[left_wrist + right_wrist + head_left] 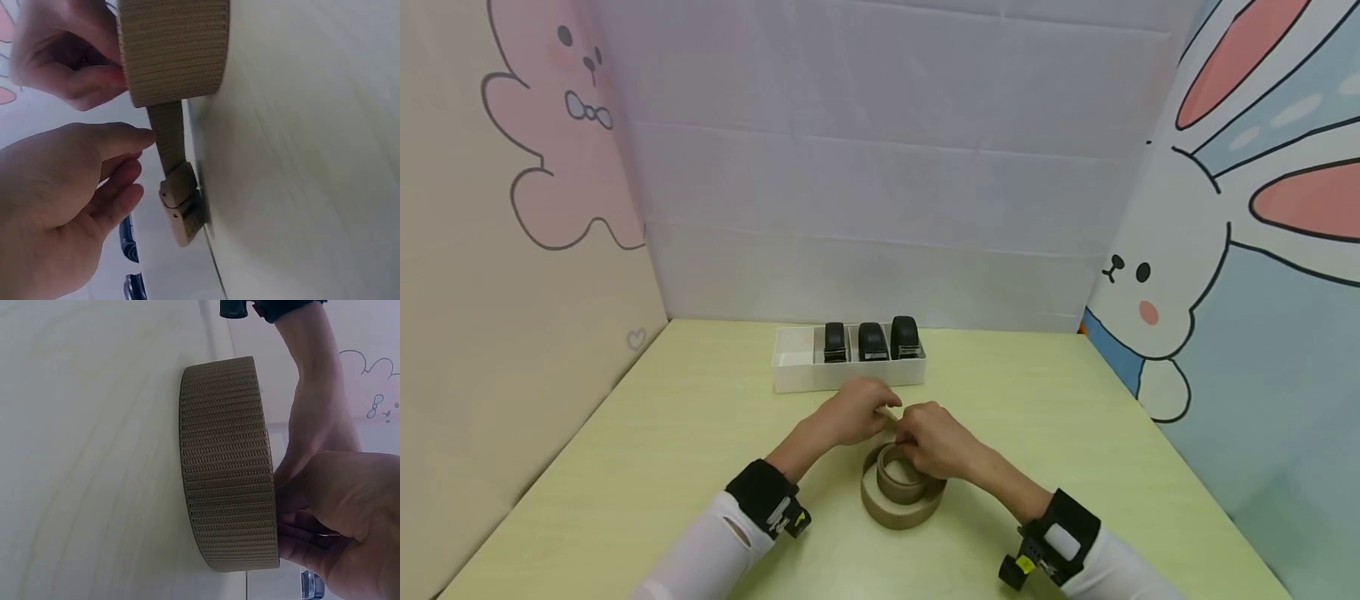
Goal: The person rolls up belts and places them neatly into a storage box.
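Note:
A tan woven webbing belt [898,512] stands on its edge on the table in coils, a smaller loop inside a larger one. From its far side a short length of strap runs out to a buckle [182,209]. My left hand [859,410] is at this strap, thumb tip against its edge and the other fingers bent beside it. My right hand [938,440] bends its fingers down at the far right of the coils, gripping the belt's upper edge. In the right wrist view the coil's outer wall [228,462] partly hides the fingertips.
A white divided tray [848,377] stands behind the hands. Three black rolled belts [872,342] with buckles sit in its middle and right compartments. The pale yellow table [700,467] meets a white back wall and printed side panels. Both wrists wear black camera straps.

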Action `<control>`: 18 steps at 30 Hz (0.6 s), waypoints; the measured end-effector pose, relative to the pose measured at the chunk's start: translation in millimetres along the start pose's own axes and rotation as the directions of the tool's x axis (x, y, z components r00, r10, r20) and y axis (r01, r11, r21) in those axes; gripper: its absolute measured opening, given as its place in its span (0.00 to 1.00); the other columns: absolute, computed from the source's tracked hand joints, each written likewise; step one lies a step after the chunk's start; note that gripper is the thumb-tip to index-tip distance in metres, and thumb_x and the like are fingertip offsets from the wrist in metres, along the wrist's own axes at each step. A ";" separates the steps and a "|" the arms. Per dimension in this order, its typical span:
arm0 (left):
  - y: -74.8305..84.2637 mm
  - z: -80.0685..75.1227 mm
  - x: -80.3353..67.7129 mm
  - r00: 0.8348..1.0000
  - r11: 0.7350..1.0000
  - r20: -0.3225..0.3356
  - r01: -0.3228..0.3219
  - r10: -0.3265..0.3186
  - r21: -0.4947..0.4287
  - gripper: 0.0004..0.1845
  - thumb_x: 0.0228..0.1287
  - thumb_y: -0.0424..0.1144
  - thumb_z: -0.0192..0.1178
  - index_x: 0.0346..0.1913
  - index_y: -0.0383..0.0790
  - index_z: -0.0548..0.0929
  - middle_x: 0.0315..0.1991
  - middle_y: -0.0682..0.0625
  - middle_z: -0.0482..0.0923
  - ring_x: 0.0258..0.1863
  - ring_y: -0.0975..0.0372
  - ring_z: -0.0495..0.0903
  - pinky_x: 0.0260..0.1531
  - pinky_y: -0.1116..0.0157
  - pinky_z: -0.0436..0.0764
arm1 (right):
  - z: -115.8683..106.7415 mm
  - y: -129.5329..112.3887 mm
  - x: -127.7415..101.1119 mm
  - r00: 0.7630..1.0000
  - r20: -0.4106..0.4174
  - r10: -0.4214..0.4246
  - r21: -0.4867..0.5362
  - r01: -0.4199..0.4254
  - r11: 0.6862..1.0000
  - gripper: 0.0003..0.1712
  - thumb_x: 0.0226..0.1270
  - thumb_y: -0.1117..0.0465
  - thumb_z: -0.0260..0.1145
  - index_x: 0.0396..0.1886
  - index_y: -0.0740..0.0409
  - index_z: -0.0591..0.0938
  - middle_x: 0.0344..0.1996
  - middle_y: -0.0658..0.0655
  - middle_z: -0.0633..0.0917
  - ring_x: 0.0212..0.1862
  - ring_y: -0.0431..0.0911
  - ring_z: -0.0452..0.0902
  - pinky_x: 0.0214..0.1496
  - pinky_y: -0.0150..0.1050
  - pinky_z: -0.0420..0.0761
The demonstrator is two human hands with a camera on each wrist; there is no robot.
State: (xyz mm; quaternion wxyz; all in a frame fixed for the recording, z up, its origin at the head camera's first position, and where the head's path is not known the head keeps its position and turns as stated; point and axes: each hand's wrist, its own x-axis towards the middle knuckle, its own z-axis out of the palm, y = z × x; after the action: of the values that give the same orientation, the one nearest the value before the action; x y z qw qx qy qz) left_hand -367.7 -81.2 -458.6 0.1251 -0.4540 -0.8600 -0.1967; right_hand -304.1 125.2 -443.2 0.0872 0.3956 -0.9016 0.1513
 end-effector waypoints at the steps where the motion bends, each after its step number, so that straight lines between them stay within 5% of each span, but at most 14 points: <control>1: -2.7 3.1 2.2 1.000 0.999 0.012 -0.017 0.017 0.032 0.10 0.66 0.24 0.73 0.43 0.40 0.97 0.38 0.48 0.94 0.39 0.59 0.90 0.43 0.65 0.87 | 1.2 0.1 0.0 1.000 -0.005 -0.003 -0.004 0.003 1.000 0.11 0.67 0.70 0.79 0.25 0.56 0.92 0.24 0.48 0.86 0.30 0.34 0.76 0.36 0.29 0.76; 6: -10.1 15.6 6.0 0.998 0.992 0.050 -0.036 0.030 0.123 0.04 0.70 0.32 0.77 0.38 0.44 0.99 0.34 0.52 0.93 0.37 0.60 0.90 0.42 0.65 0.87 | 4.8 -1.2 -1.3 1.000 -0.024 -0.001 -0.007 0.001 1.000 0.09 0.66 0.70 0.79 0.26 0.57 0.92 0.26 0.49 0.87 0.31 0.37 0.80 0.36 0.30 0.79; 11: -10.0 14.7 -0.8 0.997 0.984 0.054 0.045 -0.055 0.171 0.06 0.73 0.35 0.77 0.36 0.47 0.98 0.33 0.53 0.91 0.35 0.61 0.88 0.36 0.66 0.85 | 1.9 1.3 -5.0 0.998 -0.040 0.049 -0.047 -0.051 0.998 0.14 0.66 0.71 0.78 0.22 0.55 0.88 0.24 0.49 0.83 0.29 0.37 0.75 0.36 0.31 0.76; 14: -8.5 7.5 -7.9 0.995 0.982 0.045 0.075 -0.084 0.175 0.10 0.71 0.31 0.76 0.30 0.46 0.95 0.28 0.54 0.86 0.30 0.63 0.80 0.31 0.66 0.80 | -0.9 7.5 -7.8 0.994 -0.072 0.084 -0.092 -0.090 0.992 0.16 0.64 0.73 0.77 0.20 0.54 0.85 0.23 0.50 0.81 0.28 0.38 0.74 0.34 0.33 0.76; 18: -16.8 4.6 -18.1 0.999 0.989 0.022 0.042 -0.046 0.141 0.13 0.69 0.30 0.74 0.25 0.43 0.92 0.23 0.56 0.82 0.26 0.67 0.68 0.30 0.66 0.75 | -3.9 18.8 -10.4 0.984 -0.107 0.145 -0.123 -0.158 0.980 0.13 0.63 0.74 0.77 0.22 0.56 0.87 0.24 0.51 0.83 0.29 0.42 0.78 0.34 0.35 0.80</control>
State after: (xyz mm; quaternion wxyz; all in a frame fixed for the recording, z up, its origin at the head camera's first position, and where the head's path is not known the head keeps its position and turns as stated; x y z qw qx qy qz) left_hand -371.8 -100.9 -473.6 0.1416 -0.4274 -0.8830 -0.1325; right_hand -310.9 145.7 -446.2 0.1454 0.3114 -0.9318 0.1171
